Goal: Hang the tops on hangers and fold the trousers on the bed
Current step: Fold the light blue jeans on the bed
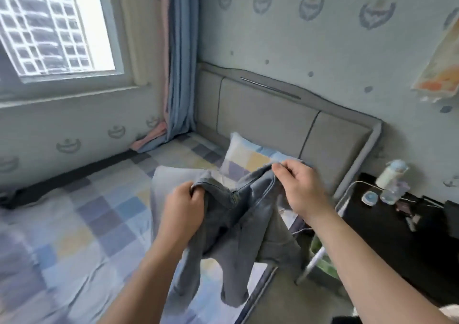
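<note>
Both hands up, both gripping

Left hand (185, 200) is fisted, fingers curled tight round the trousers (239, 219) waistband. Right hand (301, 187) sits higher, thumb and fingers pinching the other side. Both forearms bare, reaching forward

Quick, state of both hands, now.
Left hand: closed, gripping the grey jeans at the waistband.
Right hand: closed, pinching the other end of the same waistband.
</note>
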`<state>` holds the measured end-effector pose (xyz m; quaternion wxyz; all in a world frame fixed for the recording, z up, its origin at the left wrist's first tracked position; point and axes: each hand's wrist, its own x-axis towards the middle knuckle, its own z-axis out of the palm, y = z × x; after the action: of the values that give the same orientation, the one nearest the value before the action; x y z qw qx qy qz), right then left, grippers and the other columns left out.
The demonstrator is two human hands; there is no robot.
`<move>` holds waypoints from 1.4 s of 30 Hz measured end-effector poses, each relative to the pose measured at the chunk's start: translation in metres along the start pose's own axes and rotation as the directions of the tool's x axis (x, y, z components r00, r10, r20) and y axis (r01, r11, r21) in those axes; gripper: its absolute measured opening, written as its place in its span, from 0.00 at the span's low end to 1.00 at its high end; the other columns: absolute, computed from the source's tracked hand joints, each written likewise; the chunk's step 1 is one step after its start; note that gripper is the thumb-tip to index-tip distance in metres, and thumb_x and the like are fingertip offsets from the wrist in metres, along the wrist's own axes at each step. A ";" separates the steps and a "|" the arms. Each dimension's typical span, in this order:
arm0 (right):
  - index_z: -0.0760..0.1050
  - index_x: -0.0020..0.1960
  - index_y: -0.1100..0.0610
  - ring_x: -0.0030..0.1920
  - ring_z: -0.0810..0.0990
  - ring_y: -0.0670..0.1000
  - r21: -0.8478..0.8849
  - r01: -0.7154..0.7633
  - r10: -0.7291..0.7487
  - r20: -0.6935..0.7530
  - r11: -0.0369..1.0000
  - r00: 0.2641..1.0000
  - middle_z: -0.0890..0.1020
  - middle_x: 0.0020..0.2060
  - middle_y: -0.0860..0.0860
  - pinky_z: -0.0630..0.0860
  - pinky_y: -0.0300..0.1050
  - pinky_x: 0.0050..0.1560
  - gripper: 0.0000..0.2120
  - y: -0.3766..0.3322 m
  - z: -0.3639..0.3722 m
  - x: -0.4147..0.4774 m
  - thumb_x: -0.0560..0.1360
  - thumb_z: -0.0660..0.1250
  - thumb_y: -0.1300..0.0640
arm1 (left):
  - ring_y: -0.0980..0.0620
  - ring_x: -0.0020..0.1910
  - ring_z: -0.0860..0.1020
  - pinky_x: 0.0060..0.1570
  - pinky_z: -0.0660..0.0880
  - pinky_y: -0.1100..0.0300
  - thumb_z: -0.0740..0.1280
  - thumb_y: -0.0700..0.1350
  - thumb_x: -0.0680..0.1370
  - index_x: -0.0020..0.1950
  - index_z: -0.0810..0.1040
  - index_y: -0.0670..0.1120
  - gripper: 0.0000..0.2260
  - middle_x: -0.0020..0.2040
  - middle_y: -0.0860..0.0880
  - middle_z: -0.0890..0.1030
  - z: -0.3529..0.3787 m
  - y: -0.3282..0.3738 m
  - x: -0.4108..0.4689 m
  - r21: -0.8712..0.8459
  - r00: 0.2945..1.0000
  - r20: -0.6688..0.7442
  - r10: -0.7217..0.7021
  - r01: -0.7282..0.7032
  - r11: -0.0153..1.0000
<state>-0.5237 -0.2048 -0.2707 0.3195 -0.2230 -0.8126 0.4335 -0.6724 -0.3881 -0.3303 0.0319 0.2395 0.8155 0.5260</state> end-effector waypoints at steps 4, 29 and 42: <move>0.76 0.55 0.61 0.53 0.80 0.57 -0.075 -0.229 0.241 0.341 0.971 0.909 0.82 0.51 0.58 0.77 0.51 0.59 0.05 0.026 0.115 -0.003 0.79 0.68 0.63 | 0.45 0.35 0.73 0.35 0.66 0.54 0.62 0.42 0.82 0.32 0.72 0.43 0.17 0.29 0.47 0.75 -0.039 -0.088 -0.004 0.061 0.946 0.014 -0.324 0.322 0.945; 0.80 0.53 0.51 0.53 0.81 0.57 -0.263 0.316 0.136 0.918 0.912 0.372 0.84 0.50 0.53 0.76 0.53 0.54 0.14 0.118 0.293 -0.066 0.81 0.63 0.42 | 0.40 0.53 0.83 0.50 0.83 0.49 0.65 0.34 0.80 0.51 0.79 0.36 0.04 0.54 0.36 0.82 -0.110 -0.187 -0.065 -0.714 0.504 -0.025 -0.863 0.596 0.368; 0.73 0.48 0.43 0.45 0.80 0.47 -0.047 0.324 -0.063 0.945 0.945 0.321 0.81 0.44 0.44 0.77 0.46 0.45 0.09 0.105 0.256 0.037 0.77 0.67 0.39 | 0.55 0.22 0.76 0.21 0.73 0.64 0.65 0.33 0.80 0.43 0.76 0.35 0.06 0.33 0.44 0.74 -0.053 -0.133 0.023 -0.570 0.580 -0.136 -0.804 0.618 0.542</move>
<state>-0.7227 -0.2694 -0.4551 -0.1795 0.1287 -0.9125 0.3443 -0.7562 -0.4675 -0.4188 0.1438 -0.2435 0.6784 0.6781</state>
